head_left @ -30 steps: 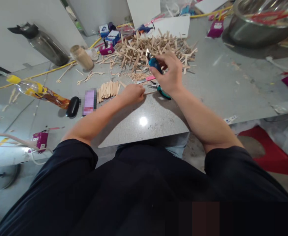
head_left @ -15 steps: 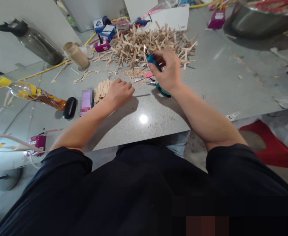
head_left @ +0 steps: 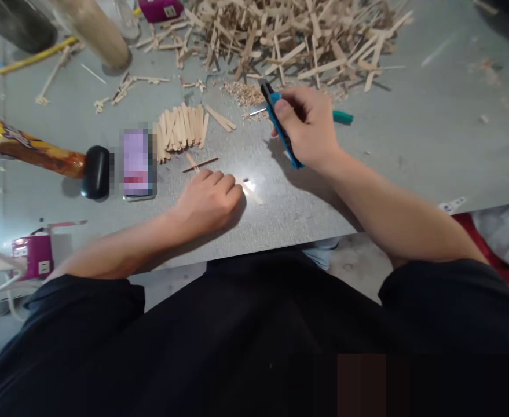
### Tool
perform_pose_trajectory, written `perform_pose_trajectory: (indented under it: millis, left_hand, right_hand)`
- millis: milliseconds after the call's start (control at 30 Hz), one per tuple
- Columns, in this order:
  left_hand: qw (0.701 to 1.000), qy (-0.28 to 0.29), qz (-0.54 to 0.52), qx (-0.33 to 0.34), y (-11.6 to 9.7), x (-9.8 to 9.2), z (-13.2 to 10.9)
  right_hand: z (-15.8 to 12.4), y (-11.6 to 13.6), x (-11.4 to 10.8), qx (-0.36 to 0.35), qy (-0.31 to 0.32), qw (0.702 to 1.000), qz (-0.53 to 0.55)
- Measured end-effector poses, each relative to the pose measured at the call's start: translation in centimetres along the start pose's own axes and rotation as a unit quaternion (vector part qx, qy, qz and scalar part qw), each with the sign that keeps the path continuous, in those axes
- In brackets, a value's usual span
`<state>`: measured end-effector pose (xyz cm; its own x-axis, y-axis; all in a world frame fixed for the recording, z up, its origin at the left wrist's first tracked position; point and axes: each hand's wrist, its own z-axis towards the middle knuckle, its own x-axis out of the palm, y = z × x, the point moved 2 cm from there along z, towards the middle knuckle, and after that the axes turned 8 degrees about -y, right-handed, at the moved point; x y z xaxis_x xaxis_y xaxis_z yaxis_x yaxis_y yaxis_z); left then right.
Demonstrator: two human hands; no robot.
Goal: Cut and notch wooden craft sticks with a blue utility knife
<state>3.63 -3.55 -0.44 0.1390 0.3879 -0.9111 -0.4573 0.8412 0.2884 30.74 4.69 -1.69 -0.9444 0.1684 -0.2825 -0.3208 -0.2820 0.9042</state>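
Note:
My left hand (head_left: 213,200) rests low over the table, its fingers curled over a flat wooden stick (head_left: 252,192) whose end shows on the right. Most of that stick is hidden under the hand. By the knuckles, a thin dark strip (head_left: 201,164) crosses another light stick. My right hand (head_left: 308,124) grips a blue and black utility knife (head_left: 282,127), raised above the table and pointing away from me. Beyond my left hand lies a bundle of wooden sticks (head_left: 180,130). Under and behind my right hand, a tool with a green handle (head_left: 342,117) is partly covered.
A large heap of wooden sticks (head_left: 289,40) fills the back, with small wood chips (head_left: 243,92) before it. A phone (head_left: 136,162), a black rounded case (head_left: 96,172), a drink bottle (head_left: 28,145) and a wooden cylinder (head_left: 93,32) stand or lie leftward.
The view has tilted down and closer. My left hand has come back toward me, away from the bundle, and now covers a stick. My right hand still holds the knife, its blade less visible now.

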Motion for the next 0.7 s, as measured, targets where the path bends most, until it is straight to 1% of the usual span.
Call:
perform_pose_trajectory:
  millis: [33, 67, 133, 200, 233, 267, 333, 367, 433, 533, 600, 700]
  left_hand:
    - [1.000, 0.013, -0.023, -0.009, -0.8, -0.6, -0.2]
    - [0.996, 0.049, -0.067, -0.033, -1.5, -1.1, -0.4]
    - [0.986, 0.118, -0.109, -0.056, -2.6, -1.8, -0.5]
    - [0.979, 0.145, -0.126, -0.069, -2.9, -2.0, -0.4]
    - [0.977, 0.150, -0.132, -0.076, -2.9, -1.9, -0.4]
    - [0.975, 0.151, -0.139, -0.085, -2.7, -1.7, -0.3]
    - [0.973, 0.139, -0.153, -0.100, -2.3, -0.9, -0.3]
    - [0.973, 0.128, -0.161, -0.105, -2.1, -0.4, -0.4]
    - [0.973, 0.096, -0.178, -0.109, -1.8, 0.4, -0.7]
    - [0.971, 0.059, -0.202, -0.113, -1.7, 1.3, -1.1]
    - [0.967, 0.056, -0.216, -0.120, -1.6, 1.7, -1.2]
    - [0.965, 0.063, -0.222, -0.121, -1.4, 2.1, -1.3]
  right_hand:
    - [-0.4, -0.1, 0.2, 0.010, 0.007, 1.000, 0.005]
    - [-0.7, -0.2, 0.4, 0.027, 0.018, 0.999, 0.020]
    - [-1.3, -0.5, 0.6, 0.064, 0.007, 0.996, 0.056]
    - [-1.8, -0.7, 0.7, 0.083, -0.016, 0.992, 0.090]
    - [-2.0, -0.6, 0.7, 0.083, -0.038, 0.991, 0.099]
    - [-2.2, -0.6, 0.7, 0.086, -0.035, 0.991, 0.100]
    - [-2.7, -0.5, 0.8, 0.122, 0.003, 0.989, 0.085]
    - [-2.9, -0.5, 0.7, 0.127, -0.009, 0.988, 0.084]
    - [-3.3, -0.7, 0.6, 0.129, 0.003, 0.989, 0.065]
    - [-3.8, -1.1, 0.6, 0.123, 0.050, 0.991, 0.012]
    - [-4.1, -1.1, 0.4, 0.121, 0.062, 0.991, -0.003]
    - [-4.2, -0.2, 0.0, 0.116, 0.059, 0.991, -0.022]
